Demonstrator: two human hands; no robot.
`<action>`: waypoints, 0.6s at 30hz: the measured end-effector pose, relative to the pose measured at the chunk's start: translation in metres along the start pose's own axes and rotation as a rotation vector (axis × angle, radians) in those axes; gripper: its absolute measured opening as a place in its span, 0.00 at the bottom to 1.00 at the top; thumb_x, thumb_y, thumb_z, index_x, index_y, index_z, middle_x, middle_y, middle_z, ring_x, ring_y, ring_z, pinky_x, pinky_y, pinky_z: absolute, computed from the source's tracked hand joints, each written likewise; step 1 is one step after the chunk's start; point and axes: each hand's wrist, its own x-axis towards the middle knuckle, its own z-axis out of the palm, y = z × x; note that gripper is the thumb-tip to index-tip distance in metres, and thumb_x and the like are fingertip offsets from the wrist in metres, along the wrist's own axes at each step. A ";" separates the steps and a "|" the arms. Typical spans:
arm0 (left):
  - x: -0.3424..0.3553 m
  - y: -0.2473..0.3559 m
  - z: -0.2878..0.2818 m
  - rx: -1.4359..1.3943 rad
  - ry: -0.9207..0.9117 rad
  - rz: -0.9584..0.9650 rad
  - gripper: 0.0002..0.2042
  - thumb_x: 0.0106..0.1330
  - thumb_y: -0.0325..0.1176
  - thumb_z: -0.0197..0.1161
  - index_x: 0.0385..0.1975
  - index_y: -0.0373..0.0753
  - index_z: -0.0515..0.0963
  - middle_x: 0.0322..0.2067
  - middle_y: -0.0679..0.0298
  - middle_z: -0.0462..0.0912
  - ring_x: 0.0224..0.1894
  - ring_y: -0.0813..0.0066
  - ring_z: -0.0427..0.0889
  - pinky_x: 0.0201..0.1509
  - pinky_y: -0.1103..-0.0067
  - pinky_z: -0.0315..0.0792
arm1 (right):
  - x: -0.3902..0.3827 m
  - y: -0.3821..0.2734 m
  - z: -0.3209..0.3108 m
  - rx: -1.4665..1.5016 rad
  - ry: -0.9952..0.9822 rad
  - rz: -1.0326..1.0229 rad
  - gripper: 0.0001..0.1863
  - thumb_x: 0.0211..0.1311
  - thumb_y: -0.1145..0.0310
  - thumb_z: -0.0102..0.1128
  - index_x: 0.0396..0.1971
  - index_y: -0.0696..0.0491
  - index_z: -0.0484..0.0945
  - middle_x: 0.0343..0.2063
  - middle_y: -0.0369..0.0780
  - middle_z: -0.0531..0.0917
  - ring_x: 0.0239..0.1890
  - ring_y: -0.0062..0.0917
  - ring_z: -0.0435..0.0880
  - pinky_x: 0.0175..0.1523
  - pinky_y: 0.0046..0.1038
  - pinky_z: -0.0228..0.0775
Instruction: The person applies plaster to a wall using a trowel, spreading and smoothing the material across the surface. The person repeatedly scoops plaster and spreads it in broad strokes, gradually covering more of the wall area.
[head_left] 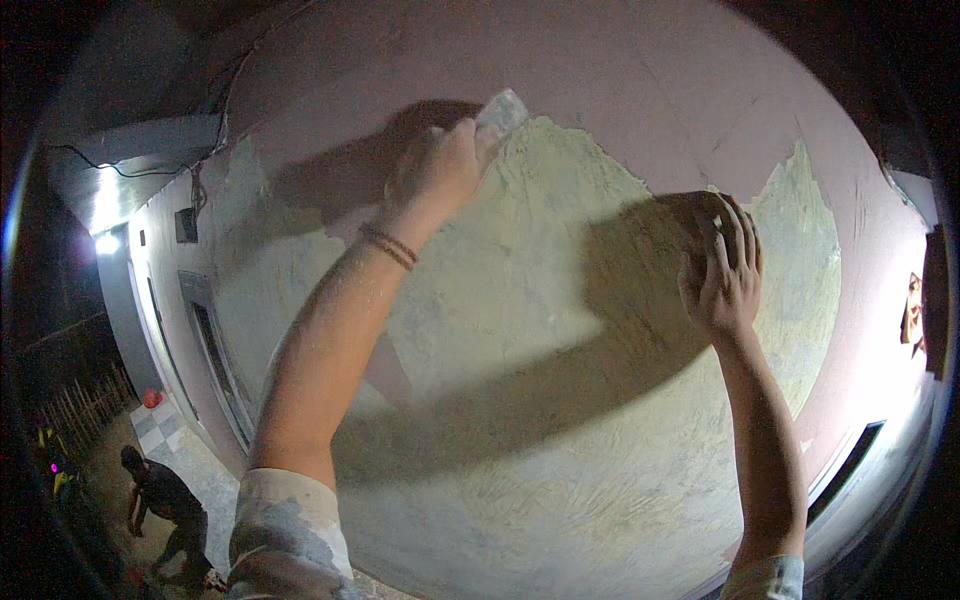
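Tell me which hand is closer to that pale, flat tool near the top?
The left hand: it grips the lower end of the pale, flat tool. The right hand is apart from it, lower and well to the right.

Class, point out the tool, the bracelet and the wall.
Tool (pixel 503 112): head view, on its flat, pale end.
Bracelet (pixel 391 243): head view, midway along its visible strands.
Wall (pixel 500 300): head view, on its pale-coated middle.

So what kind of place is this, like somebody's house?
It's probably outside a house at night. There's a big wall with patchy coating, a bright lamp shining against the dark, and what looks like a stick fence down on the left.
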 end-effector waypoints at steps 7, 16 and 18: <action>-0.038 -0.003 -0.021 0.077 -0.200 -0.053 0.22 0.82 0.48 0.53 0.39 0.32 0.81 0.31 0.39 0.85 0.36 0.37 0.87 0.37 0.54 0.78 | -0.003 0.004 -0.004 0.010 -0.003 -0.009 0.33 0.62 0.66 0.61 0.69 0.54 0.69 0.72 0.50 0.69 0.75 0.52 0.65 0.80 0.52 0.55; -0.002 -0.030 -0.022 0.015 -0.079 0.143 0.19 0.81 0.44 0.55 0.38 0.33 0.80 0.32 0.39 0.85 0.36 0.38 0.87 0.38 0.54 0.79 | 0.005 -0.003 0.002 -0.035 -0.074 0.024 0.30 0.64 0.66 0.60 0.67 0.56 0.71 0.72 0.50 0.69 0.75 0.51 0.65 0.79 0.53 0.55; 0.003 -0.035 -0.018 0.024 -0.094 0.152 0.19 0.81 0.45 0.54 0.38 0.33 0.80 0.32 0.40 0.85 0.36 0.38 0.87 0.38 0.54 0.79 | 0.005 -0.004 0.001 -0.041 -0.048 -0.007 0.32 0.64 0.64 0.61 0.67 0.59 0.67 0.72 0.52 0.67 0.76 0.53 0.63 0.80 0.55 0.53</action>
